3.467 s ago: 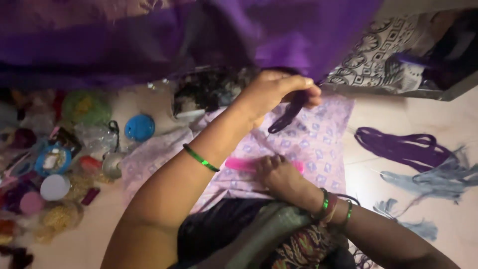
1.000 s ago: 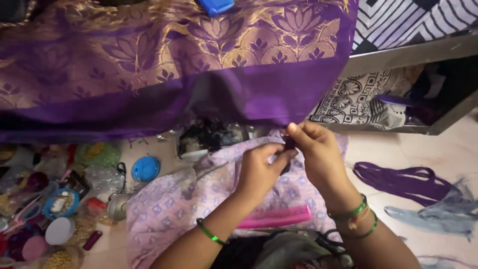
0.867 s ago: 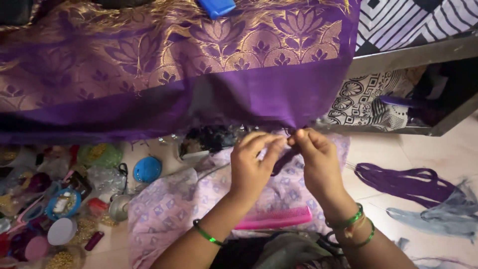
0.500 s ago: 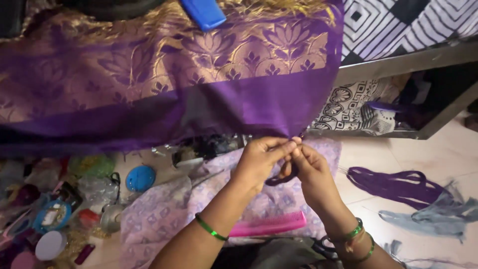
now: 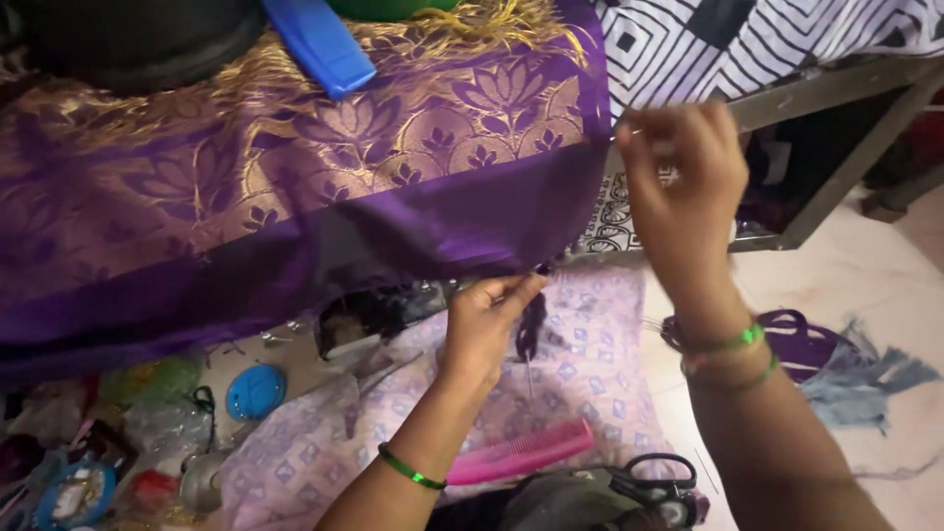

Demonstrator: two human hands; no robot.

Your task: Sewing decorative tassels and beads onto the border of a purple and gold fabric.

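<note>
— Two hands on one hem, as I read it. Where is each?

— The left hand (image 5: 487, 329) sits at the lower border of the purple and gold sari (image 5: 295, 197), fingers pressed together and pinching the plain purple edge where a dark tassel (image 5: 531, 329) hangs down. The right hand (image 5: 683, 182) is raised well above and to the right, past the sari's right edge, its fingertips closed as if on a thread. It is blurred, so I cannot make out the thread or a needle for certain.

— And the cloth itself?

— It drapes over the front edge of a bed or bench and hangs to the floor. On the floor beneath lies a lilac printed cloth (image 5: 580, 374), with a pink comb (image 5: 521, 452) and black scissors (image 5: 649, 477) near its bottom edge.

— How would you judge the pull is best done?

— I'd keep the left pinch firm and close to the tassel, so the hem doesn't pucker, and draw the right hand in a straight line away from it. An even tension should seat the knot flat against the border.

— Anything else close by?

— Purple strands (image 5: 796, 334) and grey strands (image 5: 865, 379) lie to the right, and a blue round lid (image 5: 256, 391) to the left.
</note>
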